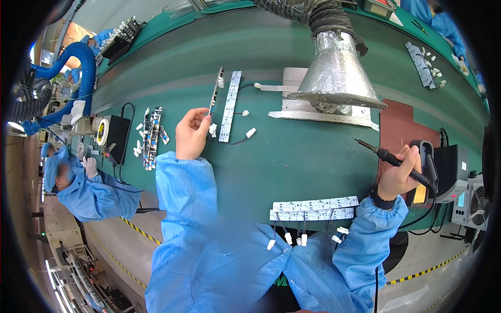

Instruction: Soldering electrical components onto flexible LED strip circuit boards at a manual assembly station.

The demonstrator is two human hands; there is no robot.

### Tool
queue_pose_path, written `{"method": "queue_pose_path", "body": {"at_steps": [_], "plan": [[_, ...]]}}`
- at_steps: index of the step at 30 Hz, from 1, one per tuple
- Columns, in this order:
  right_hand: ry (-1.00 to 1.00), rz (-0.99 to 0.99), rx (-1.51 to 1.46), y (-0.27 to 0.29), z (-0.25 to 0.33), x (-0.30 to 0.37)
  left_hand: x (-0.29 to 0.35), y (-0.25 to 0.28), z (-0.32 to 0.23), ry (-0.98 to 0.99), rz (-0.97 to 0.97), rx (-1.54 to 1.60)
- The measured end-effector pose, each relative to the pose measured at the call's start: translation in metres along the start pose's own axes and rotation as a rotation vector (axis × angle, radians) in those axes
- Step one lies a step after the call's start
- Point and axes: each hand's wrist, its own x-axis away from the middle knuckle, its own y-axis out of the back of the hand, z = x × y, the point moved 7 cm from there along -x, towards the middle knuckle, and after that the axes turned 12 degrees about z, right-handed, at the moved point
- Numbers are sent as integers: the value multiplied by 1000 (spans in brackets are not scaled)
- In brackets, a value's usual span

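Note:
My left hand [192, 131] pinches the lower end of a narrow circuit board strip [215, 95], held on edge above the green bench. Just right of it lies a white circuit board strip [230, 107] with wires that end in white plugs [251, 133]. Over at the right, my right hand [399, 175] grips a black soldering iron [387, 157] by its handle, its tip pointing up and left. Beside that hand stands the soldering station [450, 172] with its iron holder. More white strips [313, 208] with dangling plugs rest along the bench's near edge.
A metal fume hood [338, 73] on a ribbed hose hangs over a white fixture [323, 116]. Board strips [152, 138] and a black box [116, 138] sit at left. A reddish-brown mat [395, 125] lies right. A co-worker in blue [91, 193] sits at left.

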Motion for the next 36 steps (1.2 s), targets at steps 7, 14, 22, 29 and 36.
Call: {"method": "queue_pose_path", "body": {"at_steps": [7,14,22,29,36], "plan": [[11,21,5,0,-1,0,6,-23,-24,-38,-38,-329],[9,36,14,-1,-1,0,10,-17,-23,-37,-92,-227],[7,21,13,-1,-1,0,12,-28,-31,-147,-80,-366],[-2,15,-12,-3,-3,-1,17,-24,-47,-177,-87,-451],[9,33,-5,-3,2,0,62,-60,-113,-461,112,-474]]}}
